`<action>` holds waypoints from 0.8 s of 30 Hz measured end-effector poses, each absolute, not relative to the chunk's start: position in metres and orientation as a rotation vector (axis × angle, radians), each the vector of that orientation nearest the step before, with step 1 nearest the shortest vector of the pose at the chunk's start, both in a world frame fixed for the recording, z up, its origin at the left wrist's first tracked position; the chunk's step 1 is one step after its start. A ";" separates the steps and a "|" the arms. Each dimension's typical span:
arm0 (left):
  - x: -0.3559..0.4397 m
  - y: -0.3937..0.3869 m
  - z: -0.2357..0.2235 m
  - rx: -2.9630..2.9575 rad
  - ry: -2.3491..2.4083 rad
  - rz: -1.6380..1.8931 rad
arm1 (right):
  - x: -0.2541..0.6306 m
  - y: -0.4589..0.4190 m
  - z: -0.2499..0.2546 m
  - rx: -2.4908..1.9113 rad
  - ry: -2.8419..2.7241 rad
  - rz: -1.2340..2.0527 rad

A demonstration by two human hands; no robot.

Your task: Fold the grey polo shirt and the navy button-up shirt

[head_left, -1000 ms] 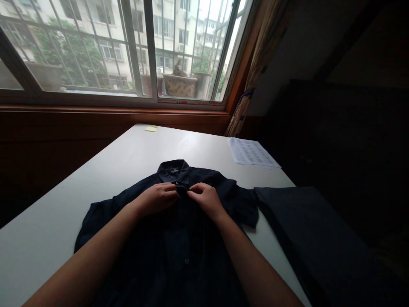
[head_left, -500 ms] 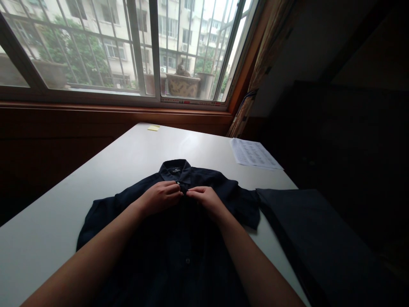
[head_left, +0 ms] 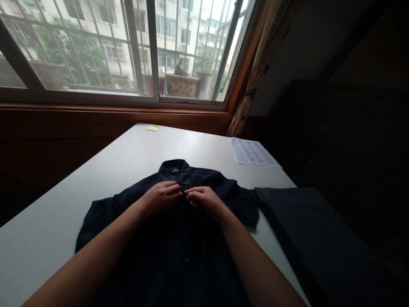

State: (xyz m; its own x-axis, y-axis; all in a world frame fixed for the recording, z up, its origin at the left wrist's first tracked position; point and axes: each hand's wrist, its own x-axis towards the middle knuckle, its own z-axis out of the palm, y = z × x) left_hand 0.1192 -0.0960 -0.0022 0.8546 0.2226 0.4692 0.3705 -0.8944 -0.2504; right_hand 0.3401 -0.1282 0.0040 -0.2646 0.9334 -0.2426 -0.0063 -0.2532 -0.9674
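A dark navy short-sleeved shirt [head_left: 179, 238] lies front up, its collar [head_left: 174, 170] toward the window. Just below the collar, my left hand [head_left: 162, 195] is closed, its fingers pinching the front placket from the left. My right hand [head_left: 204, 199] meets it from the right, thumb and forefinger pinched on the same strip of cloth. The fingertips of both hands nearly touch. Whatever small part lies between them, such as a button or buttonhole, is hidden. Lower on the front, a single button [head_left: 187, 260] shows.
The shirt rests on a white table [head_left: 105, 170]. Printed sheets [head_left: 254, 152] lie at its far right and a yellow sticky note [head_left: 152, 128] at the far edge. A dark folded cloth or flat case [head_left: 306, 226] is on the right, against the sleeve. Behind is a barred window [head_left: 153, 51].
My right fingers have shifted slightly and curled more around the placket, lifting its edge a little. The light button that showed by my left fingers is now mostly covered.
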 end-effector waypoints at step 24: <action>0.115 -0.098 -0.002 -2.891 -0.603 -0.787 | 0.336 -0.129 0.002 -1.200 -1.366 1.508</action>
State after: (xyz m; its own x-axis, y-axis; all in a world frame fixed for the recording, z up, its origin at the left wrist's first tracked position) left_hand 0.1153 -0.0975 -0.0024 0.7901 0.3505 0.5028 0.3942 -0.9188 0.0210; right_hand 0.3358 -0.1289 0.0020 -0.2696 0.9515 -0.1485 0.0537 -0.1391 -0.9888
